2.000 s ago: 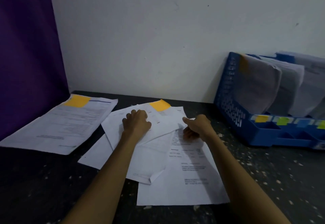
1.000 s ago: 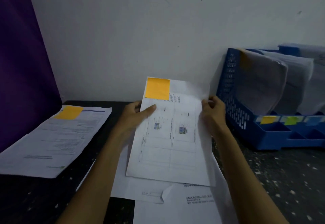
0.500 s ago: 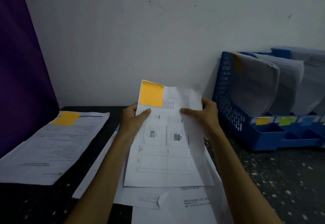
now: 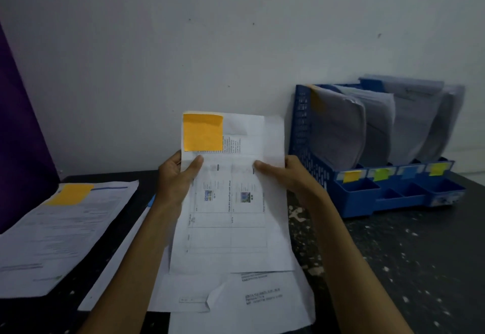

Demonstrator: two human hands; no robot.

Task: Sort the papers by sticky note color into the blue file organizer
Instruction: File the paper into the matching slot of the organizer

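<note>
Left grip (image 4: 178, 176), right grip (image 4: 291, 176) each pinch sheet (image 4: 231, 228), long axis upright, orange sticky note (image 4: 203, 132) topmost. I place blue file organizer (image 4: 351, 203) rightward of grip; right grip nearer.

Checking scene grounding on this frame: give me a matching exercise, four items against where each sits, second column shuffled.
Things
1. gridded sheet with orange sticky note
2. blue file organizer
3. text-page stack with orange sticky note
4. loose sheets

Places
A. flat on the table, far left
B. flat on the table, nearest the camera
C. upright in the air, gripped by left hand and right hand
D. far right of the table

Pairs: 1-C, 2-D, 3-A, 4-B
</note>
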